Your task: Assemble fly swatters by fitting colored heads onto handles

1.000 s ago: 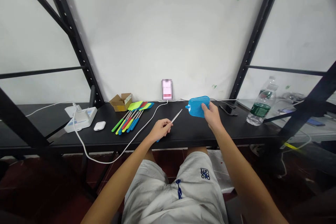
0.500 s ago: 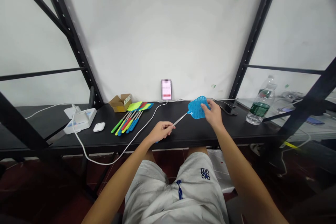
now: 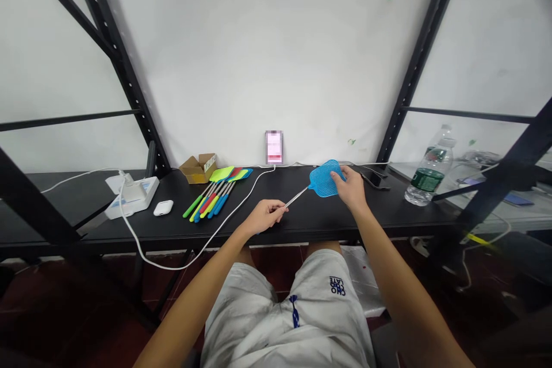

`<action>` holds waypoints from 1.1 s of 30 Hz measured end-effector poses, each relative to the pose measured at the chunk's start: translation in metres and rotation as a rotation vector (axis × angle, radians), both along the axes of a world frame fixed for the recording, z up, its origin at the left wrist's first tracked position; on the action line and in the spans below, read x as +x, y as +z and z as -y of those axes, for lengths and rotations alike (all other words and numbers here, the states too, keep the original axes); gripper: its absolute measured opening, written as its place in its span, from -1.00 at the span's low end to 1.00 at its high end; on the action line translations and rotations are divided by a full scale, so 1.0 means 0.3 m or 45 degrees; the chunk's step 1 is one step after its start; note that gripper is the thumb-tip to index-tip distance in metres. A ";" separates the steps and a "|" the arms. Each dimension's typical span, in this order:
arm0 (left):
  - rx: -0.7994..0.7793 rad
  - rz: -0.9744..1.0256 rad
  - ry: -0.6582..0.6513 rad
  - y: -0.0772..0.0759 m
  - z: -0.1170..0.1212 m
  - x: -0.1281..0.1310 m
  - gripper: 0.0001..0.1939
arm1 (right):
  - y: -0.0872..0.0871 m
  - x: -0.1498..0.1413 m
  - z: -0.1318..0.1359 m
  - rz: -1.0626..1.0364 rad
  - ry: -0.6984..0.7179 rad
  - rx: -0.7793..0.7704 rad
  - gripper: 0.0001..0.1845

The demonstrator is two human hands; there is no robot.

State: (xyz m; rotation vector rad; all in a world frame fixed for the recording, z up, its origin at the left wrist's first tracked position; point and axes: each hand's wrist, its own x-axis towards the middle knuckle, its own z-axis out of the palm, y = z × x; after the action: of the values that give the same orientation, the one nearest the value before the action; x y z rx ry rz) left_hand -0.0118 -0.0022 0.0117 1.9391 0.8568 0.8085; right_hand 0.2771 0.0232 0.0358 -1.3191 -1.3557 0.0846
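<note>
Rod (image 3: 296, 198) meets blue head (image 3: 322, 180), left hand (image 3: 264, 217) gripping the rod, right hand (image 3: 352, 188) pinching the head's edge. Fitting seems in hand; any push calls for straight alignment.

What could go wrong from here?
The metal rod in the left hand meets the blue mesh head, but seating depth isn't visible; it might slip out.
The right hand pinches that head, which could bend.
The white cable sags over the desk's front edge near the left arm; a snag could topple the propped phone.
</note>
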 end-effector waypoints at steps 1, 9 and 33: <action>0.006 -0.004 0.003 -0.001 0.000 0.000 -0.57 | 0.002 -0.005 0.003 0.008 -0.015 0.003 -0.65; 0.104 -0.070 0.053 -0.003 0.005 0.005 -0.59 | 0.007 -0.038 0.022 0.068 -0.117 0.013 -0.65; 0.075 -0.146 -0.066 0.012 0.022 0.001 -0.57 | -0.040 0.012 -0.018 0.110 -0.046 -0.110 -0.50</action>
State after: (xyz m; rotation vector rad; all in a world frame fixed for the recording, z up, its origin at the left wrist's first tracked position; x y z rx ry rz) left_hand -0.0115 -0.0086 0.0152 2.0671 0.8547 0.7044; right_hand 0.2807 0.0285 0.0240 -1.4329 -1.4136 0.0630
